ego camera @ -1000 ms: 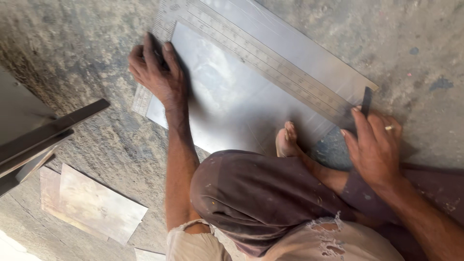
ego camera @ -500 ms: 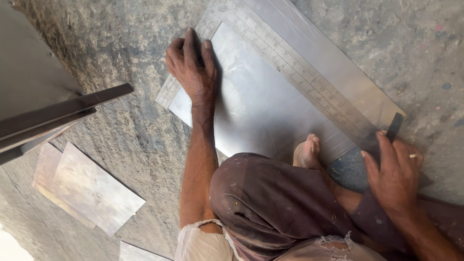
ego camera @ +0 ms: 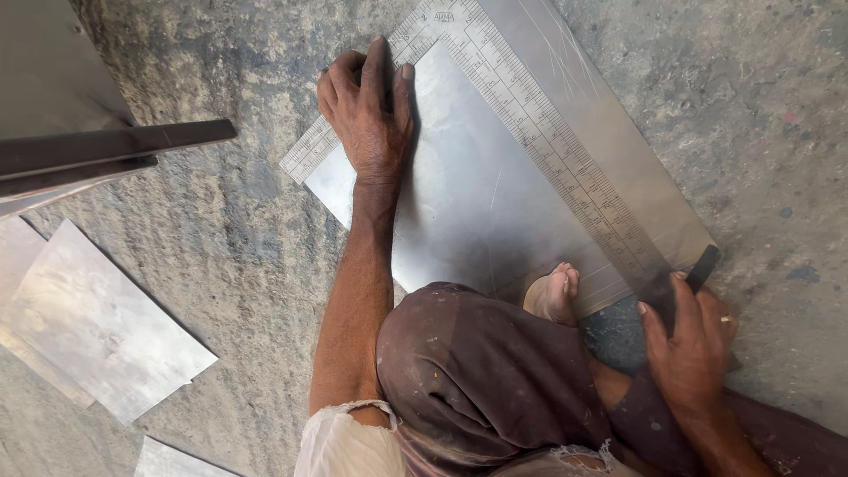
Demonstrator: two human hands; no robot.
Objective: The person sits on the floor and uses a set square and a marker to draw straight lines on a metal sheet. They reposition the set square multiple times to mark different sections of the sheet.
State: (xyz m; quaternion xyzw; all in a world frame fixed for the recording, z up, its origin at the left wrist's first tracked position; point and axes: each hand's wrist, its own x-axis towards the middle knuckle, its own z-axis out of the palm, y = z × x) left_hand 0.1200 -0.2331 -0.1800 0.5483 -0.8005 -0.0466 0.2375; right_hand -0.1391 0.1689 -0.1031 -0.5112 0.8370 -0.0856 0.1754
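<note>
shiny grey sheet metal (ego camera: 495, 212) lies under our steel l-shaped square (ego camera: 539, 132); our left hand (ego camera: 371, 115) presses flat, open, on its short arm. our right hand (ego camera: 693, 349) pinches a dark marking tool (ego camera: 702, 269) at the long arm's end, so we judge firm, even pressure keeps the line true.

Under your hands lies a smooth metal sheet (ego camera: 477, 203) with a dull, faintly scratched sheen. The square ruler (ego camera: 530, 132) is matt, engraved steel. The concrete floor (ego camera: 221, 230) looks rough and pitted. Your brown trousers (ego camera: 477, 380) are paint-flecked cloth; the offcuts (ego camera: 97, 327) gleam softly.
</note>
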